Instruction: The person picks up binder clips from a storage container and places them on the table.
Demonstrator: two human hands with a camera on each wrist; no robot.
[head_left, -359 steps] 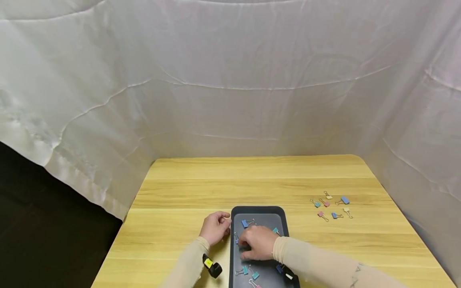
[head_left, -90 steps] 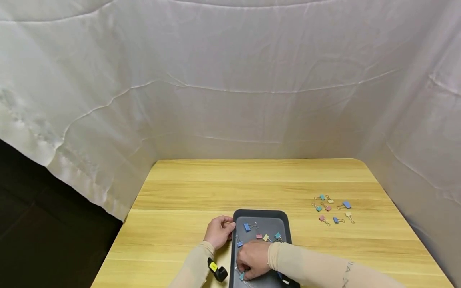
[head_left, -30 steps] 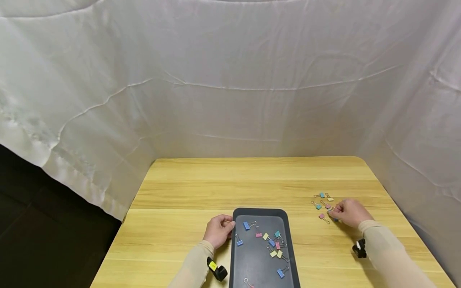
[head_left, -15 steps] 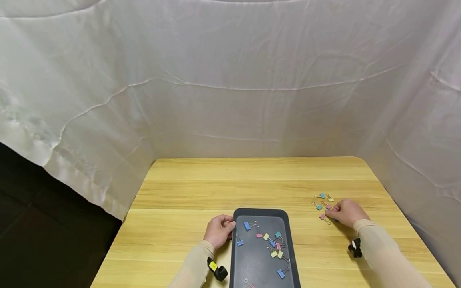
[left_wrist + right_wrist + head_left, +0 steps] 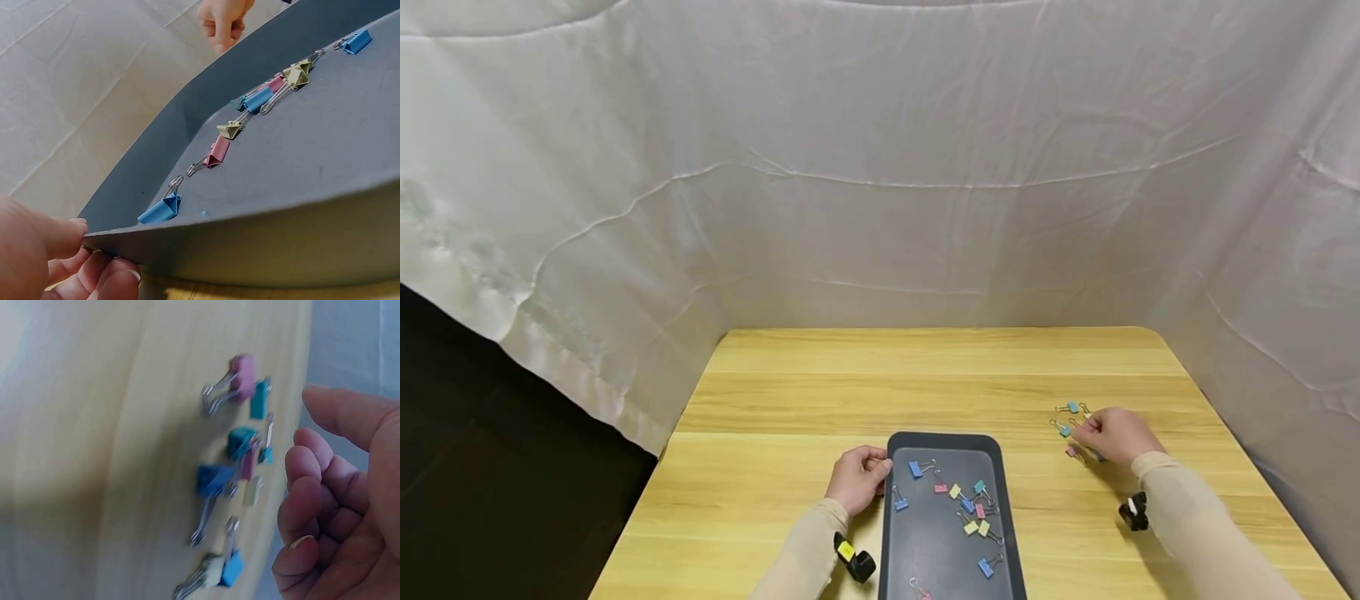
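My left hand (image 5: 854, 482) pinches the left rim of a dark grey tray (image 5: 925, 546), thumb above and fingers below in the left wrist view. Blue binder clips (image 5: 916, 470), pink, yellow and teal ones lie in the tray. Over the table at the right, my right hand (image 5: 1118, 437) hovers above a second group of binder clips. Its thumb and loosely curled fingers are apart with nothing between them in the right wrist view. Below it there lie a teal clip (image 5: 240, 442), a dark blue clip (image 5: 214, 480) and a pink clip (image 5: 242, 378), among others.
The wooden table (image 5: 805, 383) is enclosed by pale fabric curtains (image 5: 880, 233) at the back and sides. A black camera (image 5: 854, 560) is strapped to the left wrist, another (image 5: 1133, 510) to the right. Dark space shows at the far left.
My right hand has gone from the tray to the right-hand clips and let go of a teal binder clip among them, then shifted slightly left. The left hand has stayed at the rim.
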